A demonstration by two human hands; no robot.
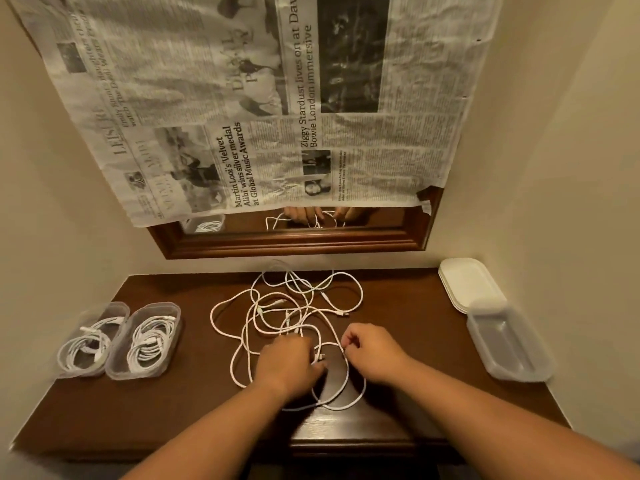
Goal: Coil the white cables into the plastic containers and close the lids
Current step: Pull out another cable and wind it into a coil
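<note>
Both hands are pinched on the cable tangle (287, 313): left hand (289, 363) nearer it, right hand (372, 351) closer to the empty container (507, 344), well off rightward.

Three containers (507, 344) (two filled), tangled cables (294, 317)

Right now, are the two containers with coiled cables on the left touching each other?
Touching. The head view shows the outer container and the inner container pressed side by side, walls meeting with no table between them.
</note>
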